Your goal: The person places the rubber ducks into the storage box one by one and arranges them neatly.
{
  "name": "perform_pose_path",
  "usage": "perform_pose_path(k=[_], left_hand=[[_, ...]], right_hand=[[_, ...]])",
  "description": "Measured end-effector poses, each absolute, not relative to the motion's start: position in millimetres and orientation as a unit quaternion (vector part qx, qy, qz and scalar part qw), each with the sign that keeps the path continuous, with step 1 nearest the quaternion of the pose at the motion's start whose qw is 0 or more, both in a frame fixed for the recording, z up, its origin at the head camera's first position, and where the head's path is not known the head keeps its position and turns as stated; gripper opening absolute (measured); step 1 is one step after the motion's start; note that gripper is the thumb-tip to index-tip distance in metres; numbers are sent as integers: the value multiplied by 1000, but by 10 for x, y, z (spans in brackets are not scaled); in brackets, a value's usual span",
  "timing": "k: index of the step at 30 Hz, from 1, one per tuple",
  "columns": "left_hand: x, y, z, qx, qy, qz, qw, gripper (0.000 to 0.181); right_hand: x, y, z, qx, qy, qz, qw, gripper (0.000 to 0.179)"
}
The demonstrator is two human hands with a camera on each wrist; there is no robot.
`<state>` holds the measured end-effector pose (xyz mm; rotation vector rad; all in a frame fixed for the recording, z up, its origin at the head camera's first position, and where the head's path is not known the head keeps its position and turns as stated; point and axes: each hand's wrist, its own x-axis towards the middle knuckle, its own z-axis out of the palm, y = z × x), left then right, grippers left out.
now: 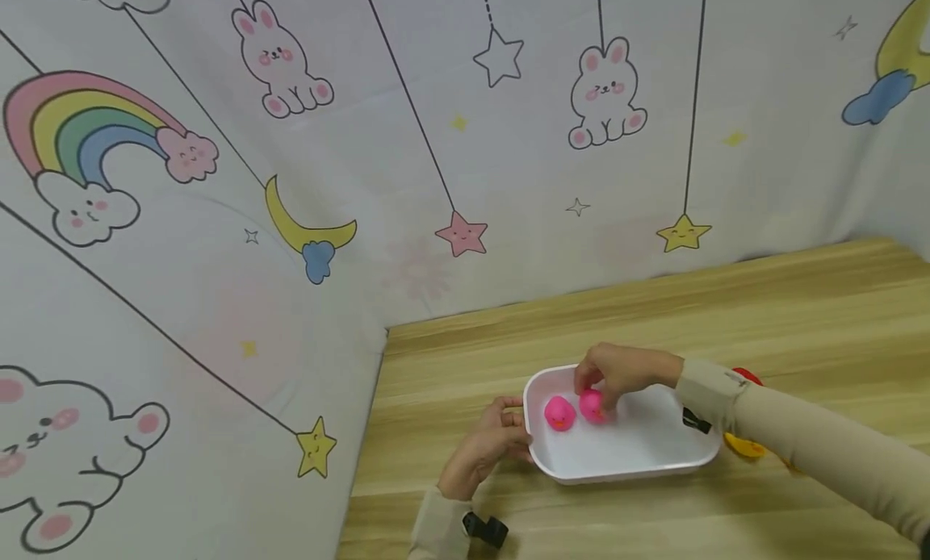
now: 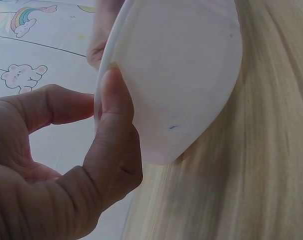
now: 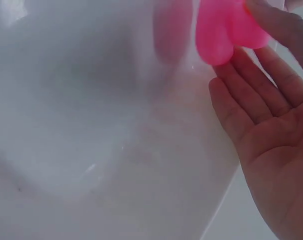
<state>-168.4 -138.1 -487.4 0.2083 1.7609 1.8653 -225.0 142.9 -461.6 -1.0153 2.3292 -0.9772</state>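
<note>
A white basin with rounded corners stands on the table. My left hand is at its left end; in the left wrist view, thumb and fingers pinch the basin's rim. Over the inside of the basin, my right hand holds a pink rubber duck between thumb and fingers. The right wrist view has this pink duck at the top, partly cut off by the frame edge. A second pink rubber duck sits in the basin, just left of the held one.
Right of the basin, a red object and a yellow object lie partly hidden by the right sleeve. A white wall cloth with cartoon drawings borders the wooden table at the back and left.
</note>
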Motion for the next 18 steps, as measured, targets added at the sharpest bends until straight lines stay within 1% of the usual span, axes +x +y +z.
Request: perform_pose_path(k=[8,15,18], left_hand=[[-1680,-1305,-4873,79,657,696,277,62],[-1672,-1306,-4900,71,656,699,276,61],[-1668,-1324,-4892,68,660,697,274,60]], right_hand=[[-2198,1454,-4682,-358,841,-355,199,30],[-2178,1474,-4601,-369,849,-322,198,40],[-2176,1493,-4526,-348,852,-329,212,44]])
